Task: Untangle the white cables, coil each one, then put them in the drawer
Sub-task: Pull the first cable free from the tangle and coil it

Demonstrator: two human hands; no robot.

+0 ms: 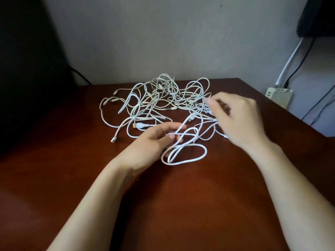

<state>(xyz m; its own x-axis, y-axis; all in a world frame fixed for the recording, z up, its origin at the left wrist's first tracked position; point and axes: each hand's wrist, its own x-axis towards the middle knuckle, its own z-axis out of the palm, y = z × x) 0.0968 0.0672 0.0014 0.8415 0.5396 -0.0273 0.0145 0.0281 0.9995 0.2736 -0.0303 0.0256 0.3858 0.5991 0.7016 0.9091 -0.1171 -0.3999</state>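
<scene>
Head view, table: a dark wooden table [181, 205] is carrying everything; no drawer is showing.
Tangle: the white cables [163, 100] are lying heaped toward the table's far edge, strands crossing over and under one another. How many there are, I cannot tell.
Near cable: one near cable [181, 163] is looping on the table just in front of the heap, its upper strands running back into it.
Right hand: the right hand [239, 120] is reaching into the heap's right side, blurred, fingers curling. Whether it is gripping a strand, I cannot tell.
Left hand: the left hand [155, 140] is pinching a strand of the near cable.
Plug: a white plug [138, 125] is lying at the heap's near edge.
Handling: I am judging these light, limp and smooth-sheathed, likely snagging at plugs. Taking hold just behind a plug and feeding that end back through the crossings is looking safer than tugging mid-strand.
</scene>
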